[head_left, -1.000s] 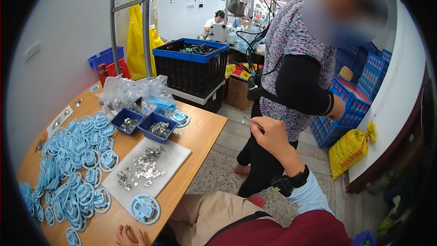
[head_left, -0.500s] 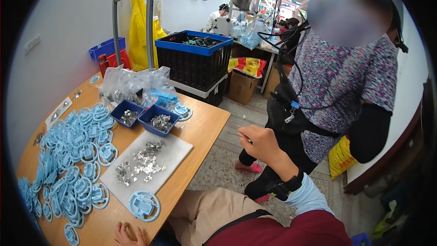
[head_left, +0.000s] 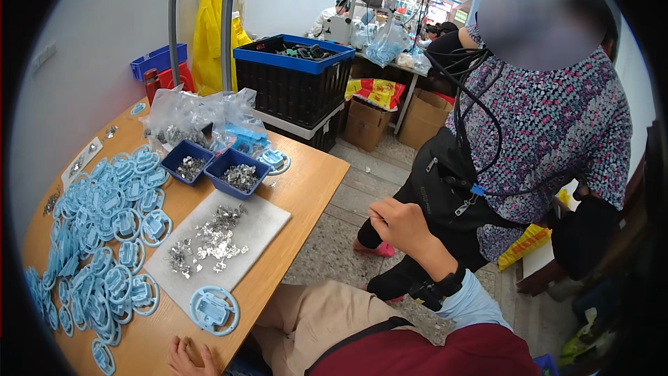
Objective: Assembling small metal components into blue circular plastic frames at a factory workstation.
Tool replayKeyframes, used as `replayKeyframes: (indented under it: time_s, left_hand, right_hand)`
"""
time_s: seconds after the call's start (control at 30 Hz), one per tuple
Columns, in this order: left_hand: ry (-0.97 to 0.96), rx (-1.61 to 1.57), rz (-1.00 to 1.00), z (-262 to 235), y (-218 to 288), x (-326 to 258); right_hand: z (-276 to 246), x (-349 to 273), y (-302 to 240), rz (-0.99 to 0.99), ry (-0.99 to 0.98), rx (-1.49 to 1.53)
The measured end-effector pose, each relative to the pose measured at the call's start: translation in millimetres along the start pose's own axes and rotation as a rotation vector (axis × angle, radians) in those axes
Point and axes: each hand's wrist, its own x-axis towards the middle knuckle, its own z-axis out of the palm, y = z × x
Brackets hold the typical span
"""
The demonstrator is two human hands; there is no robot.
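My left hand (head_left: 189, 358) rests on the near edge of the wooden table, fingers spread and holding nothing. Close to it lies a single light blue oval plastic part (head_left: 213, 310), on the corner of a white board (head_left: 270, 221). Small silver metal clips (head_left: 221, 240) are scattered over that board. Away from the table, my right hand (head_left: 403, 224) is raised over the floor at the right, its fingers closed. A thin metal tool, mostly hidden by the fingers, is in its grip; its kind cannot be made out.
Many blue plastic parts (head_left: 104, 216) cover the table's left side. Two dark blue bins (head_left: 240, 179) hold metal pieces, beside clear plastic bags (head_left: 182, 113). A black crate (head_left: 292, 90) with a blue rim stands beyond. A person (head_left: 539, 132) with a black waist bag stands close at the right.
The whole view has shifted slightly. The person at the right has turned and raised an arm. My right hand is a little further right and lower; my left hand stays on the table.
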Motion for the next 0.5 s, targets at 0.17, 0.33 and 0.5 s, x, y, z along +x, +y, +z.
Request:
replayKeyframes:
  time_s: [0.17,0.33,0.5]
  left_hand:
    - [0.014,-0.001,-0.001,3,-1,1]
    - [0.027,0.009,0.01,5,-2,2]
    - [0.009,0.014,0.018,2,2,5]
  right_hand:
    - [-4,-10,10,0.025,-0.028,-0.052]
    - [-15,-37,23,0.106,-0.087,-0.133]
    - [-41,-46,14,0.241,0.085,-0.199]
